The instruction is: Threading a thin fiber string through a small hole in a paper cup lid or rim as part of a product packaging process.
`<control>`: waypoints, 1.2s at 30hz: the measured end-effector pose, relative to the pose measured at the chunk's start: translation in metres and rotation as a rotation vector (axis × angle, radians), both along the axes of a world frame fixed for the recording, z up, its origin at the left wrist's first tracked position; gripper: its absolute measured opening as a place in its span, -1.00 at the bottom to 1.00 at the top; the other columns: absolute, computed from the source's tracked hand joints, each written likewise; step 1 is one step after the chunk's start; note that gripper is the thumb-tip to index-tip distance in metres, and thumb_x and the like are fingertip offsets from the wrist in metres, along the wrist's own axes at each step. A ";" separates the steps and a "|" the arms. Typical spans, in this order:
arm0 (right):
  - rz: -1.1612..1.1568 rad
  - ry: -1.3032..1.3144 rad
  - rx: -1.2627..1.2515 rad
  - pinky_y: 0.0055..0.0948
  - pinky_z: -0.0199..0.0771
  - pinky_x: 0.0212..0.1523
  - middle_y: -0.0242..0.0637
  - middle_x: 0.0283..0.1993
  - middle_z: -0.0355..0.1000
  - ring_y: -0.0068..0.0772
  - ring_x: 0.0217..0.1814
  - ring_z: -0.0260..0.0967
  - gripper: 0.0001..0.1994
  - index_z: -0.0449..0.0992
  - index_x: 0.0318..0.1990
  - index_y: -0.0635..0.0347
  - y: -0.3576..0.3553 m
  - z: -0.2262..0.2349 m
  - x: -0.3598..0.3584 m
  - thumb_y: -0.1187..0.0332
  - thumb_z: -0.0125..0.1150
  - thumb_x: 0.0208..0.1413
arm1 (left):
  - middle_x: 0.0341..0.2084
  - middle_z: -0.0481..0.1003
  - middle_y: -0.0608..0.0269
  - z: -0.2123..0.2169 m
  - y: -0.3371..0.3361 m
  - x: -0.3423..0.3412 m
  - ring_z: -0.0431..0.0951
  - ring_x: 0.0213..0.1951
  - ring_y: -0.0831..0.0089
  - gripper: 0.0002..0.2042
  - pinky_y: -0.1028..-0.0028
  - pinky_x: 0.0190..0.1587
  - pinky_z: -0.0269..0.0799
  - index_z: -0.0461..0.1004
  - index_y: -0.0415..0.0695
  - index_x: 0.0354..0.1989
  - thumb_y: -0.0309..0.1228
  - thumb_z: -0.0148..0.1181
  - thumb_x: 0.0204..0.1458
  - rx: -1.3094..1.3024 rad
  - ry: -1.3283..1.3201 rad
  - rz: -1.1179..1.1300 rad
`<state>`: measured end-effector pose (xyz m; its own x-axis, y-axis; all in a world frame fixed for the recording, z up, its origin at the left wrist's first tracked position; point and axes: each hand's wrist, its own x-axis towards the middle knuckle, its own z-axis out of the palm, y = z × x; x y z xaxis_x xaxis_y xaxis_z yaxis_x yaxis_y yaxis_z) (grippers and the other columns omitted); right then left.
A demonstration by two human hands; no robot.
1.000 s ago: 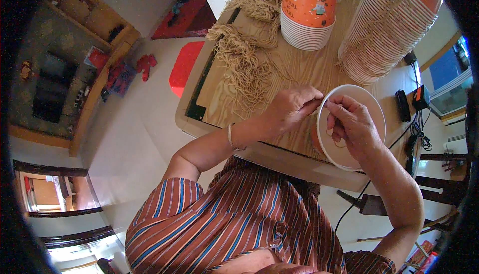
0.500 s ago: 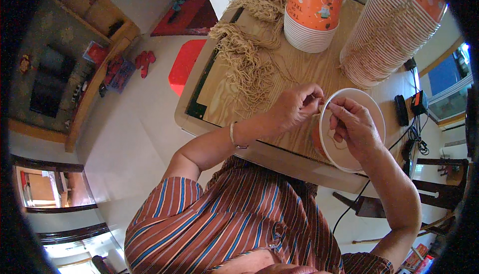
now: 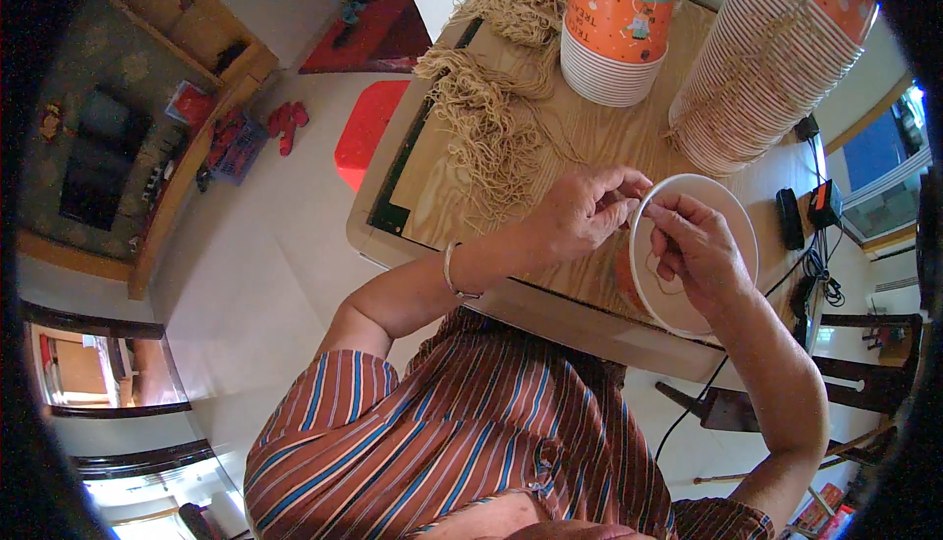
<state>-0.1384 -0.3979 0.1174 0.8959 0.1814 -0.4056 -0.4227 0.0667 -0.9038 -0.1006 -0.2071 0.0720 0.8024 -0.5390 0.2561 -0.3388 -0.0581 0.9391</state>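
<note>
A paper bucket [image 3: 727, 208] with a white inside and orange outside lies tilted at the table's near edge, its mouth toward me. My right hand [image 3: 695, 243] reaches inside it, fingers closed in a pinch by the left part of the rim. A thin tan string [image 3: 670, 287] curves down inside the bucket below those fingers. From outside, my left hand [image 3: 587, 214] meets the same part of the rim with thumb and forefinger together. What its fingertips pinch is too small to make out.
Tangled tan strings [image 3: 491, 137] lie on the wooden table [image 3: 432, 211] at the left. Beyond stand a shorter bucket stack [image 3: 614, 44] and a tall leaning stack [image 3: 761, 68] draped with strings. Black cables [image 3: 813, 260] run along the right. A red stool [image 3: 368, 132] stands left of the table.
My left hand's fingers have drawn closer together and moved slightly right, up against the rim. My right hand and the bucket have stayed nearly still.
</note>
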 end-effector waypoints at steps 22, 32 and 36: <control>-0.008 -0.207 -0.073 -0.63 0.14 -0.73 -0.48 -0.65 0.27 -0.69 -0.71 0.15 -0.88 0.48 -0.29 0.18 0.007 0.036 -0.028 0.34 0.10 0.22 | -0.54 0.45 -0.04 0.059 0.004 0.000 0.51 -0.43 0.07 -0.65 0.27 -0.38 0.40 0.49 -0.27 -0.41 -0.19 0.03 0.18 0.211 -0.446 -0.089; -0.019 -0.245 -0.168 -0.64 0.14 -0.68 -0.53 -0.61 0.24 -0.74 -0.65 0.15 -0.89 0.45 -0.30 0.14 0.008 0.033 -0.026 0.33 0.13 0.20 | -0.63 0.31 0.23 0.046 -0.003 -0.003 0.35 -0.51 0.51 -0.78 0.46 -0.43 0.32 0.34 -0.21 -0.47 -0.37 0.02 0.20 0.088 -0.274 -0.039; -0.045 -0.277 -0.287 -0.66 0.11 -0.66 -0.60 -0.62 0.22 -0.78 -0.63 0.12 -0.92 0.42 -0.33 0.12 0.011 0.040 -0.027 0.39 0.19 0.14 | -0.62 0.33 0.28 0.043 -0.001 0.000 0.37 -0.49 0.54 -0.77 0.48 -0.41 0.32 0.34 -0.21 -0.46 -0.36 -0.01 0.22 0.054 -0.201 -0.076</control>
